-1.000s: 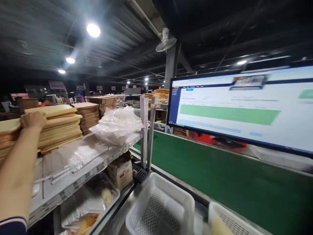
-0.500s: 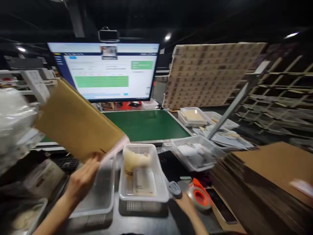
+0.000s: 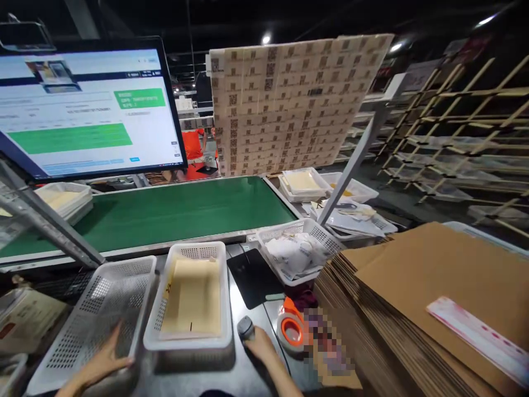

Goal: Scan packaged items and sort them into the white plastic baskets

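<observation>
My left hand (image 3: 101, 361) is open, with thumb and fingers apart, at the right side of a white perforated basket (image 3: 86, 300). Nothing shows in its grasp. Beside that basket stands a second white basket (image 3: 228, 325), where a flat yellowish envelope (image 3: 194, 295) lies over the contents. My right hand (image 3: 260, 344) is closed round a small grey rounded device (image 3: 246, 327), just right of the second basket. Whether the device is a scanner or a mouse is unclear. A tape roll with an orange core (image 3: 291, 332) lies to the right of that hand.
A green conveyor belt (image 3: 185, 212) runs behind the baskets, below a monitor (image 3: 91, 110). A black pad (image 3: 254, 278) and a basket of white packets (image 3: 295, 253) stand ahead of my right hand. Stacked cardboard (image 3: 413, 286) fills the right side; a metal post (image 3: 351, 160) slants upward.
The envelope has left my left hand and a flat envelope now lies in the second basket. My left hand has dropped lower. The view has turned right; my right hand stays on the grey device.
</observation>
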A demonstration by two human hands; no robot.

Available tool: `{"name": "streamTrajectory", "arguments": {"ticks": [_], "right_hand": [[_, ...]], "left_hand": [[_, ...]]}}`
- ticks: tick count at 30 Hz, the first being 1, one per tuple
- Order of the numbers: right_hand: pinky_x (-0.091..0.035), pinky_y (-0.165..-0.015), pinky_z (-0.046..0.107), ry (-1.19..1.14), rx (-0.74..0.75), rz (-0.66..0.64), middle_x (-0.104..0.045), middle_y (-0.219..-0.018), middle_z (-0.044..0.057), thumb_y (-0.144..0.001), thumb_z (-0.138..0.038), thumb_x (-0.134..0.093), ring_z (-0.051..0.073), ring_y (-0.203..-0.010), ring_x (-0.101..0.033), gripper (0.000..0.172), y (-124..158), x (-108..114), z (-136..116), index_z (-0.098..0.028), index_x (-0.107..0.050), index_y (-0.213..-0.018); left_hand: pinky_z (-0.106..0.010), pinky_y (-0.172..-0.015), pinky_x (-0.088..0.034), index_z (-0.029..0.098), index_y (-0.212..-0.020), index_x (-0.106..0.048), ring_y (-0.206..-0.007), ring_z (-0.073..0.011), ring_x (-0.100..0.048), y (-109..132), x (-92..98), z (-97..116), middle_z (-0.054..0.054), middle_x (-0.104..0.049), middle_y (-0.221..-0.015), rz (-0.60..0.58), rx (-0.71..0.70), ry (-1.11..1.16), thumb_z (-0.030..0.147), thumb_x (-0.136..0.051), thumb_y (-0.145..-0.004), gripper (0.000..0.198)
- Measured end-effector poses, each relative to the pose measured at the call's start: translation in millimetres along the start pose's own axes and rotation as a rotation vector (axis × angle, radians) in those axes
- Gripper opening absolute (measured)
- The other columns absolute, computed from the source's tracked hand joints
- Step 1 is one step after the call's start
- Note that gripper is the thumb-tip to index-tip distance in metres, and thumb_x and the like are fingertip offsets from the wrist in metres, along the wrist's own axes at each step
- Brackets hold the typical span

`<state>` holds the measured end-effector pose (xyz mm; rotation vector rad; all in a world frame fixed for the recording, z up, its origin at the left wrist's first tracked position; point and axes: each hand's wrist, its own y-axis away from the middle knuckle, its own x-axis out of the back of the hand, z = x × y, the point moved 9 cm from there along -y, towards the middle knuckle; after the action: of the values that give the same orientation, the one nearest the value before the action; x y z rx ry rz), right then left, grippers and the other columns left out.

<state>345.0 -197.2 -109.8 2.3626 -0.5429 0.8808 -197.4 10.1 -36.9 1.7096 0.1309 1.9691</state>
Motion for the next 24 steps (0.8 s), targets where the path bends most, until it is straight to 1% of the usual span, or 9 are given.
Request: {"name": "streamTrajectory", "arguments": {"ticks": [3,5,8,11,14,17,20,22,24], "right_hand": [[-0.058,-0.088,0.037,-0.009,0.018,-0.101,-0.082,-0.103,0.012,-0.071,-0.027,-0.076,0.036,-0.110,-0.080,0.023,-12,-15,-4,-0.022,-0.076,-0.094],[-0.058,-0.093,0.039,-0.002,0.023,-0.123,-0.081,-0.112,0.016,-0.074,-0.031,-0.076,0.037,-0.114,-0.079,0.031,-14,-17,-5,-0.020,-0.076,-0.102],[-0.057,-0.103,0.043,0.001,0.040,-0.110,-0.075,-0.124,0.023,-0.072,-0.036,-0.078,0.042,-0.123,-0.075,0.052,-7,-10,1,-0.013,-0.074,-0.118],[-0.053,-0.114,0.041,-0.042,0.079,-0.045,-0.068,-0.138,0.023,-0.075,-0.044,-0.074,0.039,-0.135,-0.068,0.070,14,6,16,-0.012,-0.067,-0.137],[-0.052,-0.118,0.042,-0.090,0.075,0.050,-0.063,-0.144,0.022,-0.079,-0.054,-0.064,0.037,-0.137,-0.066,0.075,50,23,44,-0.015,-0.061,-0.144],[-0.055,-0.116,0.051,-0.204,0.038,0.219,-0.066,-0.132,0.023,-0.075,-0.063,-0.059,0.042,-0.127,-0.069,0.073,98,37,74,-0.017,-0.065,-0.132],[-0.058,-0.109,0.057,-0.358,-0.050,0.386,-0.068,-0.121,0.023,-0.071,-0.070,-0.060,0.044,-0.113,-0.073,0.070,154,34,93,-0.020,-0.069,-0.118],[-0.060,-0.106,0.058,-0.414,-0.121,0.431,-0.068,-0.125,0.024,-0.070,-0.068,-0.061,0.043,-0.109,-0.075,0.068,191,18,93,-0.019,-0.070,-0.116],[-0.061,-0.105,0.056,-0.445,-0.175,0.470,-0.066,-0.132,0.023,-0.071,-0.063,-0.063,0.040,-0.107,-0.075,0.065,229,0,88,-0.018,-0.071,-0.117]], "left_hand": [[-0.070,-0.128,-0.029,0.035,-0.162,-0.062,-0.165,-0.0398,-0.031,27,-32.4,-65,-0.011,-0.043,-0.174,-0.259,0.231,-0.340,0.055,-0.056,-0.060,0.104],[-0.058,-0.131,-0.034,0.038,-0.150,-0.072,-0.159,-0.0321,-0.048,40,-36.2,-76,-0.006,-0.060,-0.163,-0.276,0.238,-0.440,0.045,-0.051,-0.064,0.089],[-0.043,-0.122,-0.050,0.038,-0.129,-0.083,-0.139,-0.0261,-0.070,51,-1.1,-59,-0.004,-0.077,-0.141,-0.100,0.186,-0.384,0.035,-0.049,-0.075,0.064],[-0.045,-0.103,-0.059,0.028,-0.125,-0.084,-0.122,-0.0350,-0.078,58,65.9,-31,-0.011,-0.083,-0.124,0.096,0.183,-0.320,0.037,-0.045,-0.095,0.051],[-0.041,-0.082,-0.056,0.020,-0.125,-0.083,-0.106,-0.0403,-0.081,61,131.8,12,-0.016,-0.084,-0.109,0.342,0.158,-0.295,0.050,-0.045,-0.105,0.053],[-0.033,-0.071,-0.049,0.020,-0.113,-0.083,-0.092,-0.0352,-0.081,64,160.4,72,-0.014,-0.083,-0.094,0.541,0.127,-0.281,0.054,-0.053,-0.106,0.046],[-0.035,-0.078,-0.053,0.019,-0.101,-0.083,-0.092,-0.0324,-0.079,57,135.3,168,-0.015,-0.082,-0.095,0.486,-0.138,-0.350,0.048,-0.052,-0.110,0.043],[-0.040,-0.088,-0.056,0.019,-0.110,-0.083,-0.099,-0.0335,-0.079,51,96.8,237,-0.016,-0.082,-0.104,0.330,-0.377,-0.399,0.036,-0.049,-0.112,0.038],[-0.045,-0.097,-0.057,0.017,-0.124,-0.081,-0.109,-0.0354,-0.079,51,56.8,289,-0.018,-0.082,-0.112,0.185,-0.563,-0.456,0.022,-0.045,-0.111,0.038]]}}
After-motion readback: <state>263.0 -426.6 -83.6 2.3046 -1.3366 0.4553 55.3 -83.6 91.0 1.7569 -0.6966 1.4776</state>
